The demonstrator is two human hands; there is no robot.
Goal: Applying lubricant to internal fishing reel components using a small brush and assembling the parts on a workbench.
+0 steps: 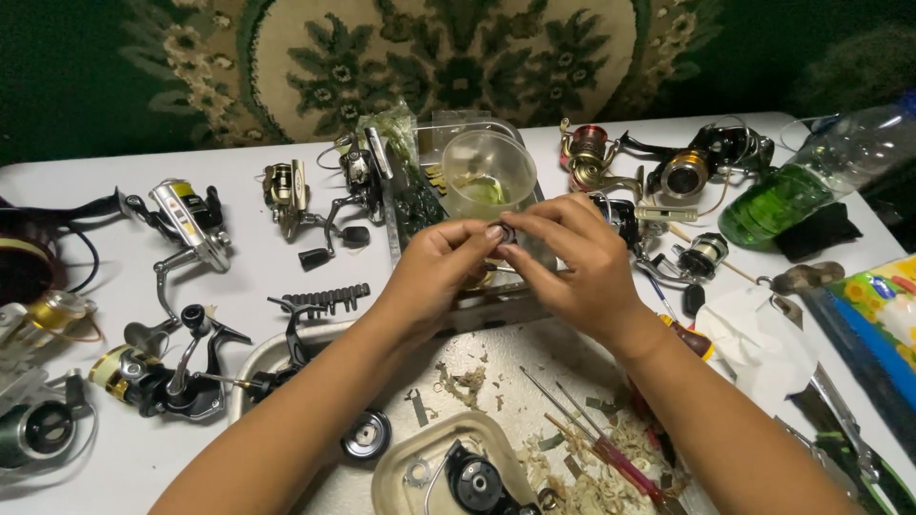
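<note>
My left hand (pixel 434 272) and my right hand (pixel 572 262) meet at the middle of the white table (pixel 239 153), fingertips pinched together on a small dark metal ring (pixel 504 232). Both hands hold this ring just in front of a clear plastic cup (pixel 489 172). Under the hands lies a metal tray (pixel 496 305). Below my wrists a cream dish (pixel 410 467) holds a black round reel part (pixel 475 482) and a washer.
Several fishing reels lie around: silver and black ones at left (pixel 186 224), gold and black ones at back right (pixel 692 167). A green plastic bottle (pixel 811 186) lies at right. Screwdrivers (pixel 611 448), shavings, a white tissue (pixel 754 339) and a spool (pixel 366 435) sit near the front.
</note>
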